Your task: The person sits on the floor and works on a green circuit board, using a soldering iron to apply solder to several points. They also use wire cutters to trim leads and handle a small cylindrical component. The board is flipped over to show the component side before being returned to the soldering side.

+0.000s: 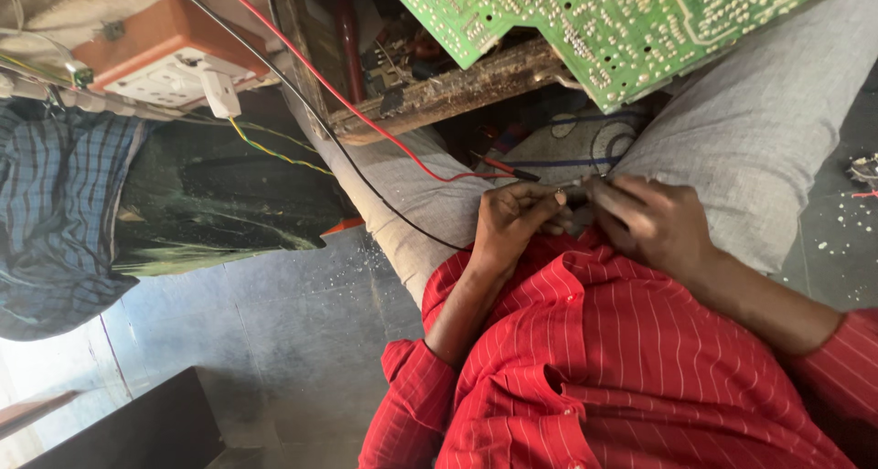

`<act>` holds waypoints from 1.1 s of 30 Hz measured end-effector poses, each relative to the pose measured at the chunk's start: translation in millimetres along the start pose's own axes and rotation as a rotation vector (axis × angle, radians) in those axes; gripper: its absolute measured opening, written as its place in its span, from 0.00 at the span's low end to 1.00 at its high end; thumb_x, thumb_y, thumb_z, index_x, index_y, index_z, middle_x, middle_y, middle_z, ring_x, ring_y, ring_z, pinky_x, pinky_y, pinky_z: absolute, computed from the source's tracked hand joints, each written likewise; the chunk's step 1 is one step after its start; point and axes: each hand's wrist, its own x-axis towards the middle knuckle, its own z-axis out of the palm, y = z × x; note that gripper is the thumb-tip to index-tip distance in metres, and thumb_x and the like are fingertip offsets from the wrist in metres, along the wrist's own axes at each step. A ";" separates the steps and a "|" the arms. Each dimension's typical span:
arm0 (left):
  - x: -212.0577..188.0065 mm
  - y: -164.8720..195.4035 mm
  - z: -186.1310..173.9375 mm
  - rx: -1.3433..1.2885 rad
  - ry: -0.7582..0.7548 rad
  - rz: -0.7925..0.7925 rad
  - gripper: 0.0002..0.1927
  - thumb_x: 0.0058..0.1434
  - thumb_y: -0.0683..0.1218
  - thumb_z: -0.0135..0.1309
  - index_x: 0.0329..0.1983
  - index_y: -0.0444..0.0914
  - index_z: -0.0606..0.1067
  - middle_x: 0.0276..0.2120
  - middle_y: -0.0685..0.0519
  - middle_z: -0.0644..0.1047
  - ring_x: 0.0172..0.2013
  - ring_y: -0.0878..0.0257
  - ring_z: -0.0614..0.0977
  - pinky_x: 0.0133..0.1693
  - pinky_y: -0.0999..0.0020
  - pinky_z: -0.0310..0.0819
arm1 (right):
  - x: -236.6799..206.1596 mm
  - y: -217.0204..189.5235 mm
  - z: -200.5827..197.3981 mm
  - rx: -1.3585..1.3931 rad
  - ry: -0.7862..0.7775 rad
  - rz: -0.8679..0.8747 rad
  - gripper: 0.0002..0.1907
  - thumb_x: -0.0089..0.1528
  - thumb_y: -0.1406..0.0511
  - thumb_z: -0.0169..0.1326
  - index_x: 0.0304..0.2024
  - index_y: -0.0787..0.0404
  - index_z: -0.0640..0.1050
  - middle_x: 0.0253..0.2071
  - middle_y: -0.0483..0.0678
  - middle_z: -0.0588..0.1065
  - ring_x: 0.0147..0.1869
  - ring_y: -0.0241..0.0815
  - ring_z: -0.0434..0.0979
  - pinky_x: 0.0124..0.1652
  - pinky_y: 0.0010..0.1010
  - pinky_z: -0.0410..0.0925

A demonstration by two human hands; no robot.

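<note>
While both pinch small part (pixel 572 192), left hand (pixel 512 222), right hand (pixel 649 222) crowd below circuit board (pixel 604 30) edge.

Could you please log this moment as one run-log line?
left hand: pinching small part | right hand: pinching same part, hands touching over lap | red wire and black wire lead in | circuit board above

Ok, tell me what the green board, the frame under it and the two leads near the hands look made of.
Green board: looks like laminate circuit board, matte green, dotted with shiny solder points. Frame: apparently wood, rough, brown and grimy. Red lead and black lead: thin wire in smooth plastic insulation, probably. Both run toward the left hand and right hand.
</note>
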 end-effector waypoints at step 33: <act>0.5 -3.3 3.9 0.167 0.029 0.087 0.13 0.74 0.43 0.53 0.45 0.26 0.78 0.32 0.47 0.82 0.31 0.66 0.83 0.34 0.73 0.80 | 9.5 -5.4 -2.8 0.077 0.013 0.011 0.14 0.56 0.68 0.65 0.46 0.59 0.84 0.38 0.49 0.81 0.32 0.45 0.81 0.25 0.36 0.72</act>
